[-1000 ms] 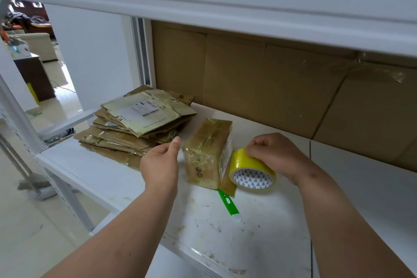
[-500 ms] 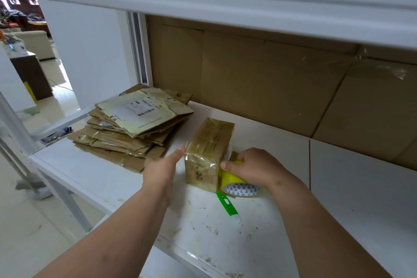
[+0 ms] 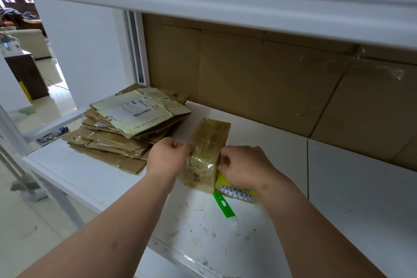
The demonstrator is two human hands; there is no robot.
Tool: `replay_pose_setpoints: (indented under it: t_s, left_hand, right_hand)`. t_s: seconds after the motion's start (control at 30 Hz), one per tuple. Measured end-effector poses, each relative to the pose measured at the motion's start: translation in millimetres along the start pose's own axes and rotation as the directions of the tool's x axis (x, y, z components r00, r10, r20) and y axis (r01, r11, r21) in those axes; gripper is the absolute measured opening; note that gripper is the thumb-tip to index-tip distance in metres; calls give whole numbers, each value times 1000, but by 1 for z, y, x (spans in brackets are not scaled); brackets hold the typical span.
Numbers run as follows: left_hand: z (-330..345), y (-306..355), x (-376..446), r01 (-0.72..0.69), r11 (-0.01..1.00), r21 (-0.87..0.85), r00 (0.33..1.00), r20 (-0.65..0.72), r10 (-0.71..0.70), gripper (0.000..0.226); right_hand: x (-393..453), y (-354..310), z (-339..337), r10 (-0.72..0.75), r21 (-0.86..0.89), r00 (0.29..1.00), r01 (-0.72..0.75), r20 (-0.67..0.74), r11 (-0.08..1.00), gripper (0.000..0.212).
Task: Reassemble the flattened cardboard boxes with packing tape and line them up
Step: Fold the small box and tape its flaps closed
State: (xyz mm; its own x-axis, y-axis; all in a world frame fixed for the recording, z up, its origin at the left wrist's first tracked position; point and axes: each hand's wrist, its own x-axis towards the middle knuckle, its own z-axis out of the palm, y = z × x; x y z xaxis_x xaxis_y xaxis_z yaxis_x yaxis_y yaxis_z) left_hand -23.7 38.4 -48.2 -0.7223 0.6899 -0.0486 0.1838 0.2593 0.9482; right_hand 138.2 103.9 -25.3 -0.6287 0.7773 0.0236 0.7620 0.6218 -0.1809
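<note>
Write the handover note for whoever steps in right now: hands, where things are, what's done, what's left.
Left hand: fingers curled against the left side of the small taped brown cardboard box standing on the white shelf.
Right hand: pinching at the box's right edge; the yellow roll of packing tape sits under it.
Green-handled cutter lies just in front of the box.
Done: one box formed, largely taped.
Left: the stack of flattened cardboard boxes on the shelf's left end; no line-up yet.
</note>
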Motion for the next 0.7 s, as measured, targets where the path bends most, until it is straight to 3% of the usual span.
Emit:
replay_pose_setpoints:
  t_s: [0.13,0.27,0.37,0.47,0.57,0.7]
  left_hand:
    - [3,1,12,155,971,-181,988,35,-151,25]
    - [2,-5,6,130,959,-252,990,-21,-140,26]
    - [1,-10,-3,-4,995,-97,996,-86,-4,30]
    - [0,-18,-15,-185,974,128,981,-34,191,28]
    - [-4,-29,-20,-389,880,273,921,94,378,65]
    - [-11,-34,-6,-579,743,335,815,214,539,72]
  right_hand:
    - [0,1,4,19,79,1000,-21,18,997,26]
    - [1,4,6,45,194,997,-57,65,979,34]
    - [1,9,8,66,293,994,-88,81,952,34]
    - [0,12,7,70,360,996,-86,58,929,29]
    - [2,9,6,73,408,996,-89,56,908,21]
    - [2,7,3,51,412,993,-90,107,906,23]
